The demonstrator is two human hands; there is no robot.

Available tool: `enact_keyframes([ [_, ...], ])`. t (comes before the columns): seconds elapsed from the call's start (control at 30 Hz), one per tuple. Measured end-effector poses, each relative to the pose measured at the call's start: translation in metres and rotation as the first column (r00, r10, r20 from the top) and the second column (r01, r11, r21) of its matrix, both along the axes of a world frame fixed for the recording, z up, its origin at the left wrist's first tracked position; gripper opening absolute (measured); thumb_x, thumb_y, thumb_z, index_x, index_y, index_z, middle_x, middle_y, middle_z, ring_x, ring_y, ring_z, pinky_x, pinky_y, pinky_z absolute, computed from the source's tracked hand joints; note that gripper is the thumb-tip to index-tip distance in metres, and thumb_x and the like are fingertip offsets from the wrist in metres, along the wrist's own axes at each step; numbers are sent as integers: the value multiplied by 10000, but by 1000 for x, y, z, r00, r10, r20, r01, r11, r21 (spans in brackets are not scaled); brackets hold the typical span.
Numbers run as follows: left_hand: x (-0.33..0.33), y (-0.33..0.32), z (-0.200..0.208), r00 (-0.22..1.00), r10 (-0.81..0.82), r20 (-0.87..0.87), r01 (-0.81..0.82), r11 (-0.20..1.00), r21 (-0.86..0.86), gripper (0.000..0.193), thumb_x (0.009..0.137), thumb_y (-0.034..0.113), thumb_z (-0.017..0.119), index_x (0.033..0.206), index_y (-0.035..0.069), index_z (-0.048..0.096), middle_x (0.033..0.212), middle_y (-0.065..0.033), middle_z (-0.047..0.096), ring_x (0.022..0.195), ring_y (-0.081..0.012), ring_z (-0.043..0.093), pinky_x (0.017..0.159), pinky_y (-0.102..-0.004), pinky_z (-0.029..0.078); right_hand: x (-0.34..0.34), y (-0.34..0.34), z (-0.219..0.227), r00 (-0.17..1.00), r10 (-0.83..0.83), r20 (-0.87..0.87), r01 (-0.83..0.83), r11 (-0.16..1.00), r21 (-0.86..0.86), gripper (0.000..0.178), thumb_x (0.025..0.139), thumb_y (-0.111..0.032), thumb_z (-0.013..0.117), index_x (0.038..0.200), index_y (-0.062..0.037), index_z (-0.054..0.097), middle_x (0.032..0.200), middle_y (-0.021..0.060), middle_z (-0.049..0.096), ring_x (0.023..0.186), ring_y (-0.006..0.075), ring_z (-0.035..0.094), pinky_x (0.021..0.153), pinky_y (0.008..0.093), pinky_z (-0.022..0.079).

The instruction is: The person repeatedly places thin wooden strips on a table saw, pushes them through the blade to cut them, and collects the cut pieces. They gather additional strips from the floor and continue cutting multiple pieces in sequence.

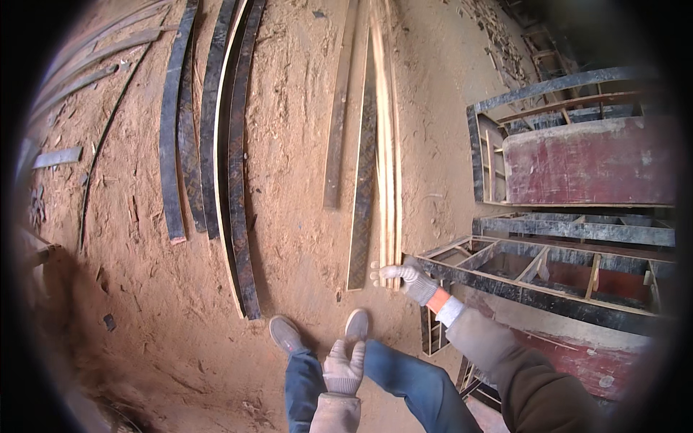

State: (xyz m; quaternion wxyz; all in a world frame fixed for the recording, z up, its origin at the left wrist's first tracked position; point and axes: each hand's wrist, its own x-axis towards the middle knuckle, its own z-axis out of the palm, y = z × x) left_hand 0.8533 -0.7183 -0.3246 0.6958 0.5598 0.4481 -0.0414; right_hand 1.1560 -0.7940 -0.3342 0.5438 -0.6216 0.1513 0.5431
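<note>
My right hand, in a light knitted glove, grips the near end of a bundle of long pale wooden strips. The strips lie side by side and stretch away from me toward the top of the view. My left hand, gloved too, is in front of my legs, fingers apart and nothing visible in it. Just left of the bundle is a dark-faced plank with a pale edge. A shorter brown plank lies beyond it.
Several long dark boards lie on the dusty brown ground to the left. At the right stand wooden frames with dark rails and a worn red panel. A thin dark rod and more strips are at the far left.
</note>
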Motion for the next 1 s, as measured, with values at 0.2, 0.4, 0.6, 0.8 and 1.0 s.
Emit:
enact_keyframes([
  [0.2, 2, 3, 4, 996, 82, 45, -79, 995, -55, 305, 989, 348, 746, 1163, 98, 751, 1017, -177, 795, 979, -340, 777, 889, -424, 593, 1, 21, -29, 994, 42, 99, -42, 999, -7, 438, 812, -54, 845, 1202, 91, 711, 996, 168, 788, 844, 263, 787, 758, 377, 661],
  [0.4, -2, 10, 7, 997, 73, 15, -72, 995, -66, 317, 983, 365, 746, 1170, 109, 755, 1018, -179, 793, 979, -345, 771, 894, -432, 586, 3, 22, -45, 952, 121, 282, -47, 966, -255, 341, 745, -97, 901, 1036, 39, 787, 932, 121, 798, 791, 212, 771, 748, 342, 630],
  [0.6, -4, 8, 3, 993, 116, 24, -115, 992, -49, 308, 975, 342, 760, 1167, 100, 758, 1005, -186, 789, 977, -339, 767, 904, -423, 581, 36, 30, -27, 912, 208, 353, -70, 928, -367, 348, 731, -98, 859, 1028, 67, 783, 904, 144, 800, 779, 226, 771, 775, 347, 627],
  [0.8, -10, 11, 1, 951, 288, 118, -220, 890, -400, 557, 952, 405, 801, 1375, 78, 644, 1219, -140, 738, 1094, -284, 726, 951, -410, 575, -26, 46, 55, 986, 14, 165, 6, 993, -120, 442, 796, -114, 853, 1196, 15, 720, 1075, 136, 778, 861, 251, 773, 802, 451, 655],
  [1.0, -31, 43, 42, 885, 325, 332, 85, 588, -804, 1098, 881, 692, 757, 1645, 23, 339, 1592, -157, 480, 1429, -288, 514, 1110, -428, 496, -188, 40, 187, 976, 192, 99, -164, 956, -243, 683, 751, -199, 973, 1284, 34, 614, 851, 82, 758, 653, 154, 720, 542, 269, 571],
])
